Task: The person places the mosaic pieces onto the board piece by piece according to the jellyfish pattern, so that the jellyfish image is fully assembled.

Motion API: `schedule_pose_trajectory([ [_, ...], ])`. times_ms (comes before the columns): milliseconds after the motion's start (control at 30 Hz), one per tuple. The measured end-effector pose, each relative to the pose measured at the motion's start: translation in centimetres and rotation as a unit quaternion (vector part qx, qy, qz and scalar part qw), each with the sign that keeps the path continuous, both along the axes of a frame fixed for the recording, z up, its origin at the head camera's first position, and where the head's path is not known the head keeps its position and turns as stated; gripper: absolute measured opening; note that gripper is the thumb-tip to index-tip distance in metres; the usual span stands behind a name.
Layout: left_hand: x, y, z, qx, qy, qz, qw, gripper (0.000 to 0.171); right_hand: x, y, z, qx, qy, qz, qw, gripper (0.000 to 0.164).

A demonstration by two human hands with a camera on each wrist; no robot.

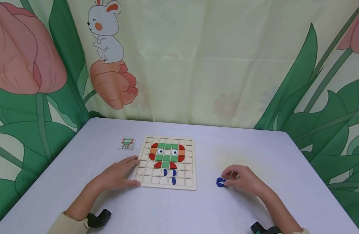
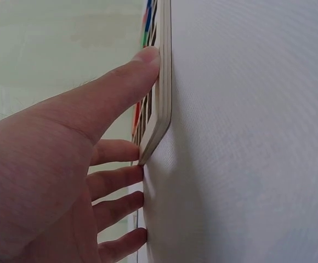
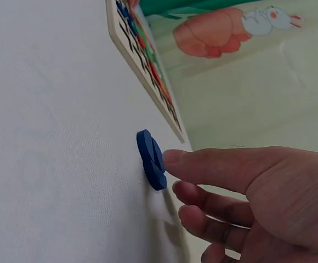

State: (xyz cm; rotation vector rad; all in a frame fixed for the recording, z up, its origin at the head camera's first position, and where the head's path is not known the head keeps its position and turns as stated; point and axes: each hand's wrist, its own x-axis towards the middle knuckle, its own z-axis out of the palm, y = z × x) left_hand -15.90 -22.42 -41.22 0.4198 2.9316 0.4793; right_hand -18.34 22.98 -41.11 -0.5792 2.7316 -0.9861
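Observation:
A square wooden grid board (image 1: 185,187) lies on the table, bearing red, green, orange and blue pieces and two eye pieces. My left hand (image 1: 116,174) rests at its left edge; the thumb (image 2: 142,60) touches the near corner, the fingers fairly straight and spread along the side. To the right of the board, two blue half-round pieces (image 1: 219,182) sit close together at the table surface. My right hand (image 1: 245,180) pinches at their right side, its thumb (image 3: 183,164) against one blue piece (image 3: 157,156). The thumb hides the index fingertip's contact in the right wrist view.
A small pattern card (image 1: 126,143) with a coloured figure lies behind the left hand, left of the board. The white table (image 1: 208,214) ends at a curtain (image 1: 197,65) printed with flowers and a rabbit. Black wrist devices (image 1: 99,218) sit on both forearms.

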Motion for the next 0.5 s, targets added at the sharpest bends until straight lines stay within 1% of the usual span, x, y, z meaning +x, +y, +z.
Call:
schedule_pose_trajectory([
  [67, 0.03, -0.01, -0.01, -0.002, 0.002, 0.001, 1.0, 0.087, -0.07, 0.06, -0.06, 0.004, -0.011, -0.001, 1.0, 0.02],
  [167, 0.06, -0.01, 0.04, -0.002, 0.003, 0.0, 1.0, 0.087, -0.15, 0.04, -0.32, 0.014, -0.014, -0.014, 1.0, 0.022],
  [433, 0.05, 0.01, -0.02, -0.002, -0.003, 0.005, 1.0, 0.089, 0.08, -0.22, -0.47, 0.006, 0.0, -0.009, 1.0, 0.022],
  [500, 0.09, 0.0, -0.03, -0.001, -0.003, 0.006, 1.0, 0.088, 0.12, -0.51, -0.5, 0.011, 0.007, -0.01, 1.0, 0.02],
])
